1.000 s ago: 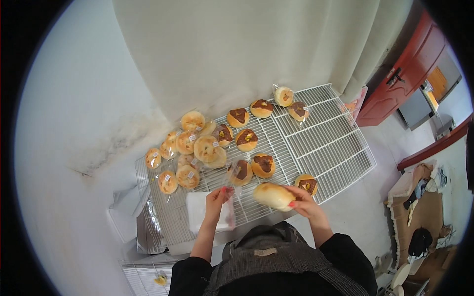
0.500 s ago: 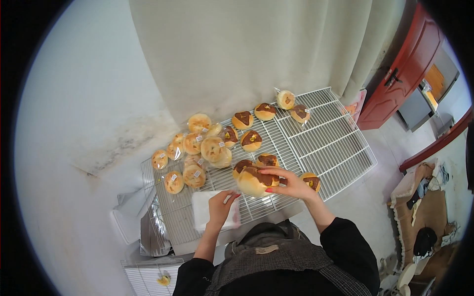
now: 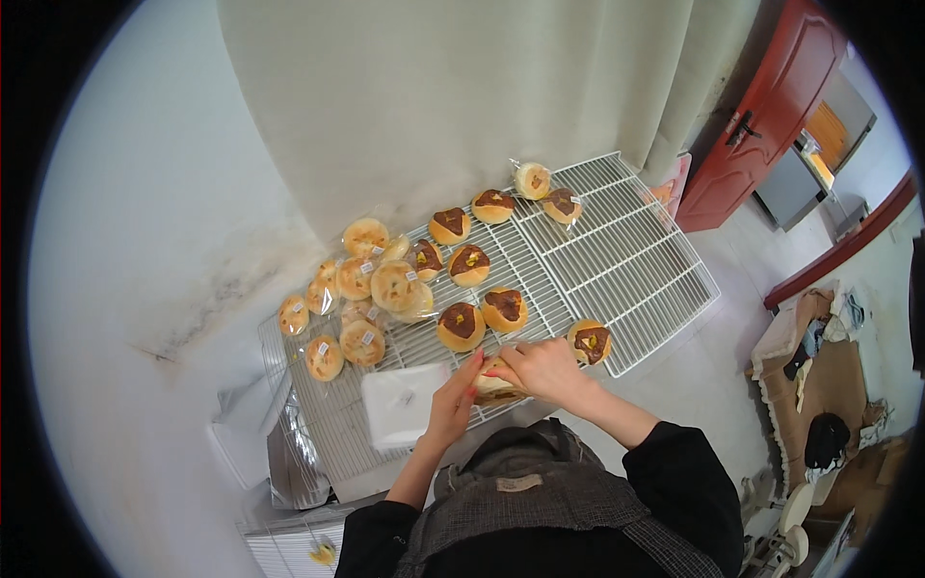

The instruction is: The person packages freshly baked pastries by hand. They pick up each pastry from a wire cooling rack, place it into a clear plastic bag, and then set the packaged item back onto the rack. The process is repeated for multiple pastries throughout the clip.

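Note:
Close to the rack's front edge, a chocolate-topped bun [image 3: 496,389] is held between my two hands, mostly covered by them. My left hand [image 3: 451,403] closes on its left side, fingers pointing up toward the rack. From above and the right, my right hand [image 3: 547,371] grips the same bun with bent fingers. Whether a clear bag is around this bun, I cannot tell. Left of my left hand lies a stack of clear plastic bags [image 3: 403,405]. Chocolate-topped buns, such as this bun [image 3: 461,327], sit on the white wire rack [image 3: 636,250] just beyond my hands.
Several bagged round flatbreads [image 3: 395,286] with white labels are heaped on the rack's left part. Two bagged buns lie at the far edge, before a pale curtain [image 3: 453,96]. A red door [image 3: 771,106] stands at the far right; cardboard and cloths [image 3: 819,385] lie below it.
My right hand has brought the bun down toward me, and my left hand has moved right from the bag stack to meet it. The view has shifted slightly.

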Available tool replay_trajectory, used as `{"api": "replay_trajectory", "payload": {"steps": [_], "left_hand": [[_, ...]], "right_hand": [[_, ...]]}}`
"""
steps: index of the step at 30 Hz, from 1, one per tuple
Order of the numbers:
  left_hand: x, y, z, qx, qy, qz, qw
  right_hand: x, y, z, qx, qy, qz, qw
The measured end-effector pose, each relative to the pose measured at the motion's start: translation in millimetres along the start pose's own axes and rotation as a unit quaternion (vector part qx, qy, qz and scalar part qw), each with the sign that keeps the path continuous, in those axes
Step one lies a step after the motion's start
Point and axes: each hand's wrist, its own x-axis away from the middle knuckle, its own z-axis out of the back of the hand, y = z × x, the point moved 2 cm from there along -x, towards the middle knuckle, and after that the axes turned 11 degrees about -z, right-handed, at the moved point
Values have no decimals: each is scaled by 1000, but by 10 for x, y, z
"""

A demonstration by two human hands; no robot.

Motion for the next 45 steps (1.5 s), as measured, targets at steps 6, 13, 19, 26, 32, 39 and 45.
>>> {"api": "replay_trajectory", "payload": {"steps": [6, 13, 19, 26, 32, 39, 45], "left_hand": [[-20, -148, -103, 165, 14, 160, 973], [-202, -166, -260, 163, -10, 160, 974], [-272, -340, -362, 103, -178, 204, 957], [-107, -456, -145, 343, -23, 235, 909], [10, -498, -240, 421, 71, 276, 861], [244, -569, -365, 159, 92, 153, 971], [817, -830, -170, 164, -61, 360, 916]], "right_hand": [[50, -37, -40, -196, 152, 37, 968], [55, 152, -279, -188, 96, -54, 976], [305, 628, -448, -233, 9, -190, 954], [3786, 1366, -998, -21, -194, -592, 782], [1653, 869, -1430, -688, 65, -384, 612], [983, 432, -1498, -778, 181, -386, 460], [1072, 661, -1534, -675, 68, -421, 602]]}}
